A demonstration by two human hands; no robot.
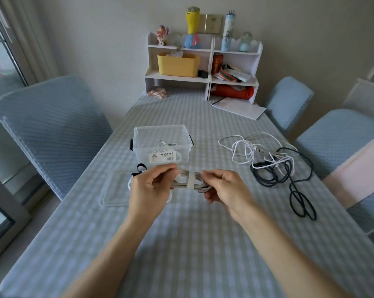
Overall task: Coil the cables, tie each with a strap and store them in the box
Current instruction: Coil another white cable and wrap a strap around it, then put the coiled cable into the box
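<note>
Both hands are up over the worktop (181, 244), sharing one bundle. The left hand (150, 187) grips one end of the coil (197, 181) with curled fingers, the right hand (226, 186) pinches the other end, and the pale strap (190, 180) sits wrapped round the middle between them. It is held in the air just in front of the box (162, 145), not touching the worktop.

This looks like a light, soft load. The grey loops bunch together and sag a little, so the cable should bend easily but want to spring open if the strap is loose. The strap is the safest hold: take the bundle at the middle, where the turns are bound, and the ends cannot fan out. Gripping by a single loop would likely pull a turn free.

The box stands open and clear-walled, with what looks like a white cable already inside; its lid (115, 190) lies flat beside it, partly hidden under the left hand. A few spare straps (141, 168) lie near the left hand.

Off to the right, well apart, a white cable (241, 147) and a black cable (293, 181) lie tangled together, loose and limp. They look slippery-smooth; I judge they need teasing apart before coiling.
</note>
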